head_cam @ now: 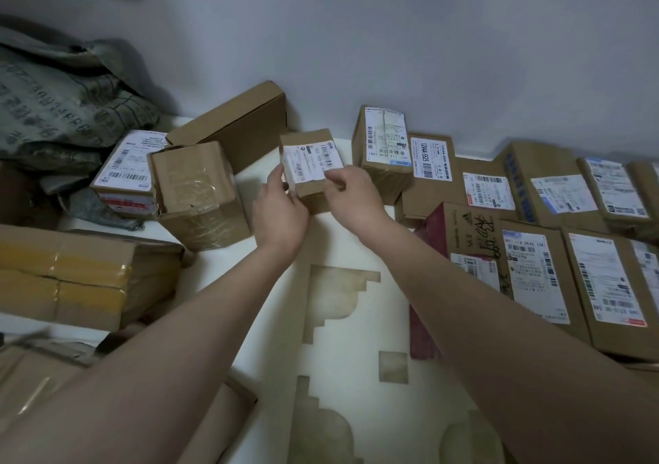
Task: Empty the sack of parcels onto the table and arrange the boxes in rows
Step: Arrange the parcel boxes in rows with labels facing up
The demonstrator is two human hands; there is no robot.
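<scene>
Several sizes of parcel face you, so judge each before you take hold. The grey sack (60, 106) lies slumped against the wall at the far left of the bench (338, 321). It is soft woven cloth and looks largely emptied, so it will fold and drag rather than lift cleanly; take it by a bunched edge.

Next in size, the yellow-taped carton (71, 278) at the near left looks stiff and probably weighty. Its tape is likely slick, so put both palms under its ends rather than on the taped faces. On the right, two rows (535, 235) of labelled boxes already lie flat, touching side by side.

The tape-wrapped box (199, 196) left of centre is dented and creased, so its walls will give under a squeeze; hold it by the corners.

Smallest is the small box (310, 167), between the loose heap and the rows, near the wall. Both your hands grip it: the left hand (281, 213) on its left side with the thumb up at the label, the right hand (353, 196) pinching its near right edge. Whether it rests on the bench or is just lifted, I cannot tell. It looks light and rigid, so a plain grip on opposite sides will do. Keep your thumbs off the glossy label, where they may slip.
</scene>
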